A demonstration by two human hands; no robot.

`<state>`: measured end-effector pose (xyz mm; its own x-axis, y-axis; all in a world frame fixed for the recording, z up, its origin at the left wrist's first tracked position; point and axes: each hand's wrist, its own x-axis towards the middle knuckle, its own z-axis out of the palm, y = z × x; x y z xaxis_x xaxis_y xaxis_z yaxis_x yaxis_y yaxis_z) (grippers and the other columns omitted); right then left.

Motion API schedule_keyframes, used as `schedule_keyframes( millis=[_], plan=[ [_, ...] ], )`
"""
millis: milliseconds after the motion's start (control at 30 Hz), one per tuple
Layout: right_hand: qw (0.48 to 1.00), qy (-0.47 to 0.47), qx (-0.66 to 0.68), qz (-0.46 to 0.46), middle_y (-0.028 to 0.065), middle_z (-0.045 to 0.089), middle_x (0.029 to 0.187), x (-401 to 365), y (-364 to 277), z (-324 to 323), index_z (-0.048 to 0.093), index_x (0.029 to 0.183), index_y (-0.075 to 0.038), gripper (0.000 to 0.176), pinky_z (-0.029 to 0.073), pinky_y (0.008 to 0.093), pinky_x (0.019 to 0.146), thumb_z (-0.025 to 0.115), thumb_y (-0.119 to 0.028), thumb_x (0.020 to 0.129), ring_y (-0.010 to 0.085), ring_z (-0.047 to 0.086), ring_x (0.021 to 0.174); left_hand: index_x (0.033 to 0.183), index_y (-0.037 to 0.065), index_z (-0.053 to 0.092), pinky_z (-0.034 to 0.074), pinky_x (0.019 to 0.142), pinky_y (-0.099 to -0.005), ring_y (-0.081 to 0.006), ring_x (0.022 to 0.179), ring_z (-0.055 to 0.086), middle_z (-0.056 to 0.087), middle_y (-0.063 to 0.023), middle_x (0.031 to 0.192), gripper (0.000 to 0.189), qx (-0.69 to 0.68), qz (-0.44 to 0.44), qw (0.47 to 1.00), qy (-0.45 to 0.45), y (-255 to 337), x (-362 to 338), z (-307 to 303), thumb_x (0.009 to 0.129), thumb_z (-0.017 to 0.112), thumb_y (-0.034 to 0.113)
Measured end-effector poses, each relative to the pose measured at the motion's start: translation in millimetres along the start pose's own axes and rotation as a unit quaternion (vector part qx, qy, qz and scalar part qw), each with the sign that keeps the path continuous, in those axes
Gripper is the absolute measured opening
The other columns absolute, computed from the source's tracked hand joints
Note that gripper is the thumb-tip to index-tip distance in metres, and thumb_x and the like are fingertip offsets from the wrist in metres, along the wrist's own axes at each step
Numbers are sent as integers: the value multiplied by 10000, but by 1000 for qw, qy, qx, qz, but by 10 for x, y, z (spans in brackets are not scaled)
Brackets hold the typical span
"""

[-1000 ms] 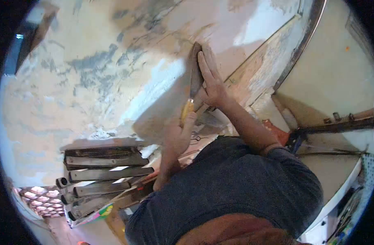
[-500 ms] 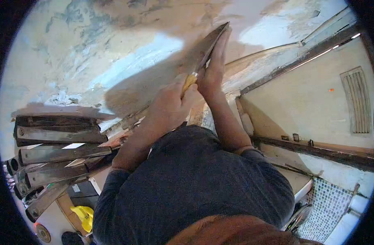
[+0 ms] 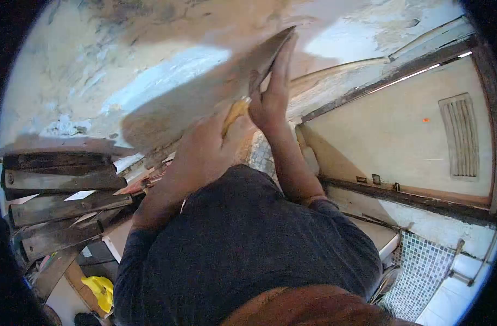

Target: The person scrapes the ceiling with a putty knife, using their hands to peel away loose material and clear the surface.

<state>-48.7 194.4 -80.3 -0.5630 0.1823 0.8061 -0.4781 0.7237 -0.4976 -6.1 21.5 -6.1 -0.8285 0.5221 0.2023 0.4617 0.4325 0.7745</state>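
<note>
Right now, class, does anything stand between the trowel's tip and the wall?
Nothing visible stands between the tip of the trowel and the wall. The left hand grips the handle; the right hand lies beside the blade. Whether the tip touches is unclear.

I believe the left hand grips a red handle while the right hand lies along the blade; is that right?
Not quite: the head view shows the handle is yellow, not red; the left hand grips it and the right hand lies along the blade.

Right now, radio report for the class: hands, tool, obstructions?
Left hand gripping trowel by yellow handle; right hand against blade. Tip at patchy wall, contact unclear. Shadow across wall; no obstruction visible.
</note>
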Motion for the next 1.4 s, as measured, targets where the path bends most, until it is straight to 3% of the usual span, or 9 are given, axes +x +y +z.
schedule_keyframes(
  millis=[133, 167, 333, 433, 533, 600, 700, 800, 1400],
  plan=[
    [998, 25, 21, 54, 254, 83, 1614, 127, 71, -37, 74, 1545, 34, 795, 157, 412, 1203, 569, -141, 948, 382, 123, 1496, 1145, -13, 556, 478, 767, -546, -500, 899, 617, 636, -315, 916, 343, -6, -1, 1000, -1, -3, 222, 137, 977, 524, 284],
    [998, 21, -30, 51, 332, 69, 1582, 193, 79, -124, 75, 1522, 86, 784, 151, 462, 1202, 525, -124, 916, 465, 126, 1472, 1151, -14, 560, 480, 773, -540, -498, 914, 613, 636, -315, 934, 349, 4, -3, 1000, -15, 41, 319, 214, 976, 526, 286],
    [999, 18, -11, 31, 335, 111, 1575, 160, -1, -201, 110, 1521, 83, 777, 160, 478, 1197, 528, -190, 927, 480, 128, 1467, 1139, -16, 573, 484, 785, -515, -490, 944, 609, 638, -310, 972, 350, -20, -62, 994, -83, 132, 149, 52, 976, 530, 290],
    [1000, -26, -10, -15, 339, 111, 1574, -49, -146, 4, 147, 1515, 88, 732, 190, 452, 1185, 525, -49, 904, 478, 127, 1468, 1111, -19, 581, 485, 778, -499, -483, 932, 618, 637, -306, 960, 344, -55, -41, 998, -16, -2, -70, -106, 976, 533, 294],
    [1000, 8, 9, 3, 329, 103, 1580, -54, -156, 130, 152, 1520, 74, 711, 193, 450, 1185, 519, -61, 926, 474, 122, 1471, 1134, -16, 579, 486, 785, -491, -474, 925, 625, 636, -305, 958, 356, -79, -131, 988, -38, -113, -100, -96, 974, 538, 300],
    [1000, 16, 2, 6, 346, 98, 1571, 69, -93, 88, 144, 1521, 73, 739, 179, 466, 1188, 527, -51, 902, 486, 115, 1467, 1167, -12, 576, 483, 787, -496, -471, 921, 628, 638, -303, 963, 370, -32, -47, 998, -27, -234, 92, 78, 972, 538, 301],
    [999, 27, -25, 23, 371, 90, 1559, 173, -63, -63, 129, 1521, 74, 805, 147, 488, 1198, 555, -40, 848, 502, 103, 1463, 1171, -13, 572, 474, 781, -512, -480, 916, 621, 636, -304, 960, 375, -71, -66, 993, -64, -35, 180, 50, 973, 532, 304],
    [1000, -2, -16, 9, 336, 124, 1572, 40, -197, -32, 151, 1522, 73, 697, 190, 454, 1187, 496, -28, 924, 450, 138, 1476, 1145, -20, 575, 470, 754, -514, -484, 881, 621, 636, -300, 928, 369, -52, -24, 998, -18, -62, -56, -81, 975, 531, 304],
    [998, -10, -55, 44, 326, 102, 1580, 53, -203, -34, 84, 1531, 64, 754, 185, 480, 1188, 518, -55, 926, 469, 130, 1470, 1128, -19, 583, 484, 759, -509, -467, 864, 639, 639, -300, 877, 338, -42, -49, 997, -41, -28, 46, -36, 971, 535, 276]
  ],
)
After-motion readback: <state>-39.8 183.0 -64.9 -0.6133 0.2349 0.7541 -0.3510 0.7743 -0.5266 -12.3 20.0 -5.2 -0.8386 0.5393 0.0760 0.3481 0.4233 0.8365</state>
